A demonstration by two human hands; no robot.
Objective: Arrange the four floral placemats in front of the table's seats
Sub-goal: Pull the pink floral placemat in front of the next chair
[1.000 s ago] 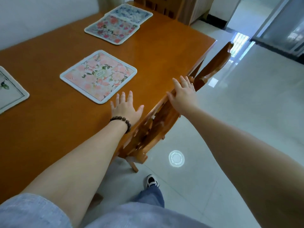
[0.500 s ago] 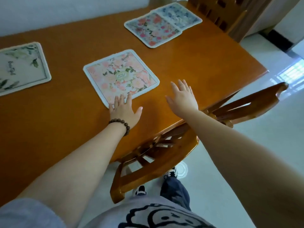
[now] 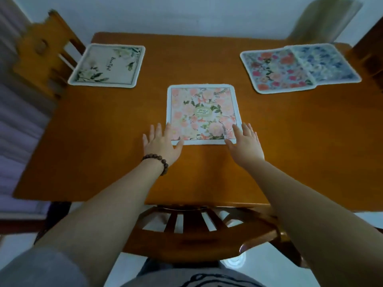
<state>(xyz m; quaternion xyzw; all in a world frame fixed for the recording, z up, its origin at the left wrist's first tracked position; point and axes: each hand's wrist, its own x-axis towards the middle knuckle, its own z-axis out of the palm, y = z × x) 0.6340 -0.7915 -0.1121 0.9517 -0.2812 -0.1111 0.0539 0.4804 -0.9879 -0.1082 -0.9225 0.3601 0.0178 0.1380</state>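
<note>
Orange-brown wood is filling most of the view: a glossy rectangular wooden counter [image 3: 99, 146] with four floral placemats lying on it. A square pink-and-peach floral placemat with a white border [image 3: 202, 112] is lying flat near the middle, straight ahead of a brown wooden chair with a slatted curved back [image 3: 186, 230] that is standing at the near edge. The left hand [image 3: 159, 145] is resting flat at the mat's near left corner, its fingers [image 3: 158, 129] straight and slightly spread, the thumb overlapping the corner. A dark brown beaded bracelet [image 3: 158, 162] is circling that wrist. The right hand [image 3: 244, 145] is lying flat at the near right corner, its fingers [image 3: 247, 129] straight and close together, pinching nothing. At far left, a cream placemat with green leaves and script lettering [image 3: 107, 66] is sitting beside a second wooden chair [image 3: 44, 52]. At far right, a red-and-pink rose placemat [image 3: 273, 71] is lying partly beneath a blue floral placemat [image 3: 325, 63], their edges overlapping.
</note>
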